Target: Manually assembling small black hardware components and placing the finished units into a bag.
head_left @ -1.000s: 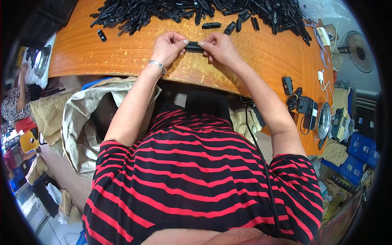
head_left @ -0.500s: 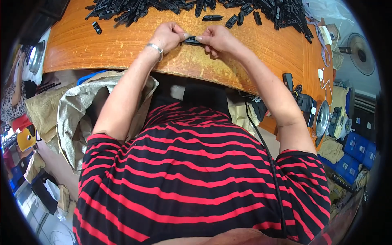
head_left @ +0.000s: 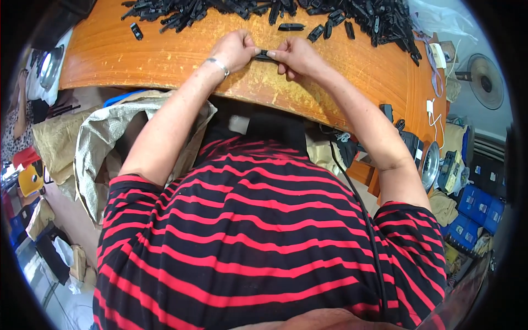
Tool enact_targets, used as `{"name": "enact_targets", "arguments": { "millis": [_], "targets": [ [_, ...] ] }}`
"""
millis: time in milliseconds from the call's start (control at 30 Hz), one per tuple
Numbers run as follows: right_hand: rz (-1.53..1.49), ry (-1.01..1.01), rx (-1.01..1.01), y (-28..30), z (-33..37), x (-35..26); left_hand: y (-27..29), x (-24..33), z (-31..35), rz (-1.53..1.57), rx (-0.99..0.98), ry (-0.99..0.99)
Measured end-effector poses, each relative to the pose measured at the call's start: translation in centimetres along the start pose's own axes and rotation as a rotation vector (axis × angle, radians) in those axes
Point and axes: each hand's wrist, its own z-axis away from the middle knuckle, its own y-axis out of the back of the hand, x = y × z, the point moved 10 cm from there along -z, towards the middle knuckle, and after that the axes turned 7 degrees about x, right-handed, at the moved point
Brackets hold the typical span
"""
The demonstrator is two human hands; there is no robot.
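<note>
Between my two hands, just above the wooden table, is a small narrow black plastic part. My left hand pinches its left end between thumb and fingers; a silver bracelet circles that wrist. My right hand grips the other end, thumb on top and fingers curled below. The fingertips cover most of the part, so its details cannot be made out. Beyond my hands lie a few loose black parts, among them a long one and a shorter one.
Heaps of similar black parts line the table's far side. A lone black piece lies at the left. An open woven sack hangs below the front edge. At the right are a black device, a metal bowl and a fan.
Both hands keep their pinch on the black part, which shows less between the fingertips now. The whole view has shifted slightly.
</note>
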Motion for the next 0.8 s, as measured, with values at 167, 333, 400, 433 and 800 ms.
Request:
{"name": "enact_targets", "arguments": {
  "millis": [167,333,400,433,800],
  "targets": [
    [-0.089,0.092,0.057,-0.2,1.4,-0.7,2.9,-1.8,3.6,0.282,0.032,-0.007],
    [0.395,0.35,0.302,4.6,1.3,-2.4,15.5,-1.1,13.3,-0.22,0.068,-0.11],
    [0.4,0.258,0.319,6.3,0.2,-1.6,18.8,-2.3,16.4,-0.349,-0.055,0.015],
    [0.501,0.422,0.46,7.0,-0.1,-3.1,20.0,-3.1,17.5,-0.371,-0.068,0.065],
    [0.601,0.609,0.409,2.8,-0.4,-5.1,12.6,2.1,2.3,-0.312,0.29,-0.368]
  ]
}}
